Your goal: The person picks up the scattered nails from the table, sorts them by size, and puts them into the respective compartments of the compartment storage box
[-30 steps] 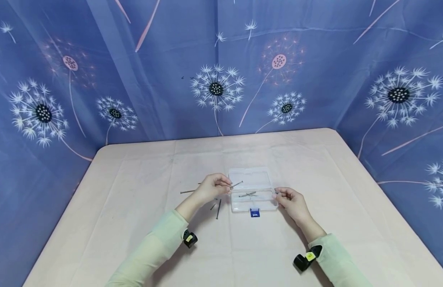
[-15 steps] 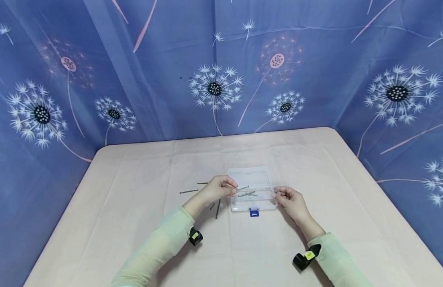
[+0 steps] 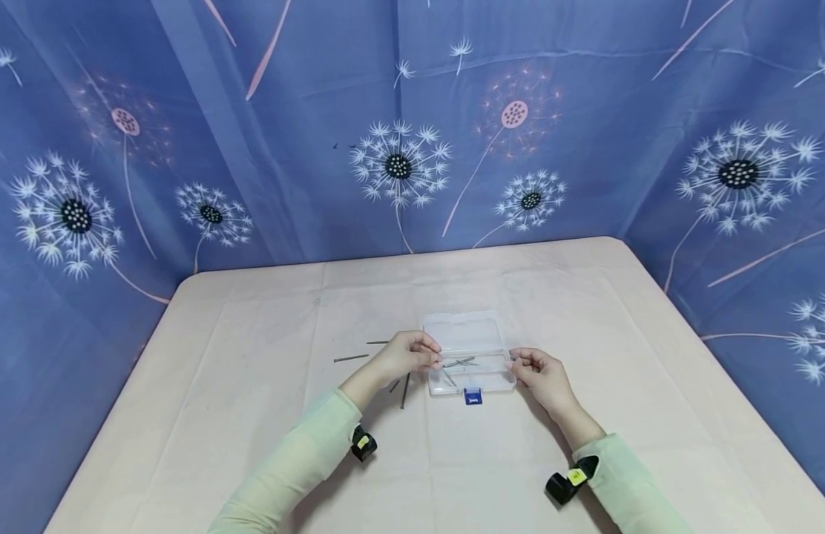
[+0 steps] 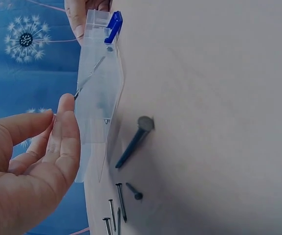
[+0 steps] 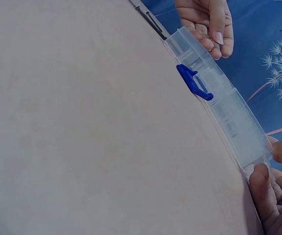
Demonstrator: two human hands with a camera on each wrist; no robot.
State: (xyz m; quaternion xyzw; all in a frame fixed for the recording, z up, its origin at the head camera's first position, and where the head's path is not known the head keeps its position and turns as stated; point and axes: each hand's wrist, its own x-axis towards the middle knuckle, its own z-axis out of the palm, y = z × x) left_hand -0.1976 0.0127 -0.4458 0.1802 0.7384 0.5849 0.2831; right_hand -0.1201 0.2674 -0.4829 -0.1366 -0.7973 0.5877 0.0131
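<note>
— What do you count from your end?

— One clear plastic box (image 3: 469, 354) with a blue latch (image 3: 473, 397), lid open, mid-counter (image 3: 252, 415). Several nails inside (image 3: 461, 363); I can't count them exactly. Loose nails (image 3: 351, 357) lie left of it.

— And the hands?

— My left hand (image 3: 404, 356) has relaxed fingers at the box's left end and holds nothing; my right hand (image 3: 539, 373) pinches the right end.

— Anything only the wrists show?

— The left wrist view shows a big-headed nail (image 4: 133, 142) just beside the box. I read no writing.

Box (image 3: 471, 348): clear plastic, lid open, blue latch (image 3: 473, 397) on near side, table centre.
Nails inside (image 3: 461, 363): several, lying crossed.
Loose nails (image 3: 404, 389): left of box.
</note>
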